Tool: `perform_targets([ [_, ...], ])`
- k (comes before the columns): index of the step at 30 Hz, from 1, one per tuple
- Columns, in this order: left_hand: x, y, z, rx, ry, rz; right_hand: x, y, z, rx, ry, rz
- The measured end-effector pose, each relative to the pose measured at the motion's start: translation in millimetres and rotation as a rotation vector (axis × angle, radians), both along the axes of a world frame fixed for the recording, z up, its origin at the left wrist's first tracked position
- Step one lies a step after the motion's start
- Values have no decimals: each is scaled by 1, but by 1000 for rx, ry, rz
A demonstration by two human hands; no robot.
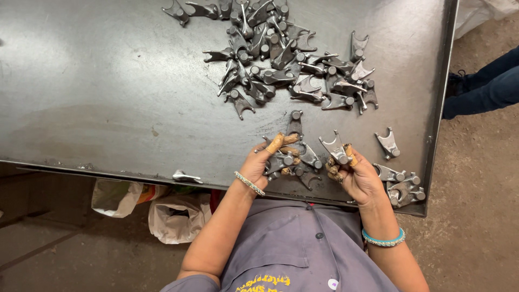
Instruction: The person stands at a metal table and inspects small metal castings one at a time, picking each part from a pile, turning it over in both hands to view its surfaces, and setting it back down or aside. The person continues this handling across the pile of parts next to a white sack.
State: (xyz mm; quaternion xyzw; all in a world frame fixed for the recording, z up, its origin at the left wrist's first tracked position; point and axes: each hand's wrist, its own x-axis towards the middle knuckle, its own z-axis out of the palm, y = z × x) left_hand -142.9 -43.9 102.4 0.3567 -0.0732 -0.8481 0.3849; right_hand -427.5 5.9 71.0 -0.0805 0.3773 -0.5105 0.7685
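Item 1: my left hand [259, 162], closed around several grey metal fork-shaped castings [289, 161], fingertips in tan finger guards.

Item 2: my right hand [354, 173], pinching 1 single forked casting [335, 148] upright, prongs away from me.

Item 3: large heap of castings [281, 59], far side of the dark steel surface [108, 97], well apart from my hands.

Item 4: small sorted cluster [403, 186] at the near right corner, just beside my right wrist; 1 stray casting [388, 143] above it.

Handling note: the bundle seems easy to spill, so a firm grip and turning only the single piece seems wisest.

Room: wide bare steel to the left; the near edge lies under my wrists, the right rim close to the cluster. Another person's dark trouser leg [486, 86] stands beyond that rim.
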Motion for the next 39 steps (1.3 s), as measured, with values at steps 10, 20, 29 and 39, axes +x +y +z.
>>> perform_targets([
  [10,-18,13,-19,-42,297,-4,46,-9,61,-304,726,159],
  [20,20,-12,-4,-114,174,59,75,-16,99,-694,1747,314],
  [29,16,-23,-13,-23,44,14,67,2,54,-638,1723,252],
  [39,-1,-20,-30,-3,24,-73,3,16,-1,24,58,-59],
])
